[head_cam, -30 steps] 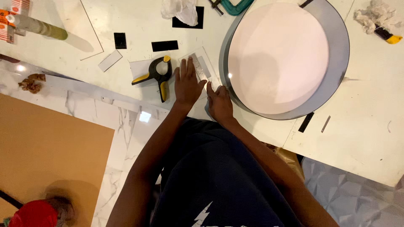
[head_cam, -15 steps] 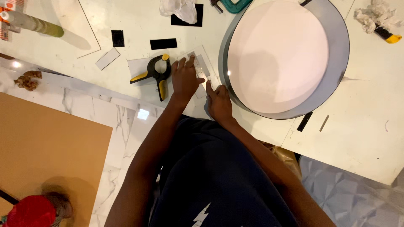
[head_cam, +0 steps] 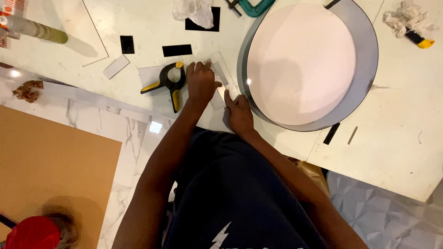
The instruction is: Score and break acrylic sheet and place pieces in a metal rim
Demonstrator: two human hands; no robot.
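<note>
The clear strip [head_cam: 220,74], a thin transparent piece, lies flat on the white table [head_cam: 397,138] between a black-and-yellow spring clamp [head_cam: 168,83] and the grey rim of a big round disc [head_cam: 304,64]. The left hand [head_cam: 200,85] lies flat on it, fingers spread and pressing down rather than gripping. The right hand [head_cam: 239,113] rests just beside it, fingers extended toward the strip's near end, closed on nothing.

The strip looks slick and light, so uneven pressure from the left hand could let it skate sideways toward the disc rim or under the clamp. Its edges are hard to see against the pale table, so a fingertip could catch a corner and flex or crack it.

No container shows plainly; a crumpled white bag [head_cam: 194,10] lies at the far edge, contents hidden.
</note>
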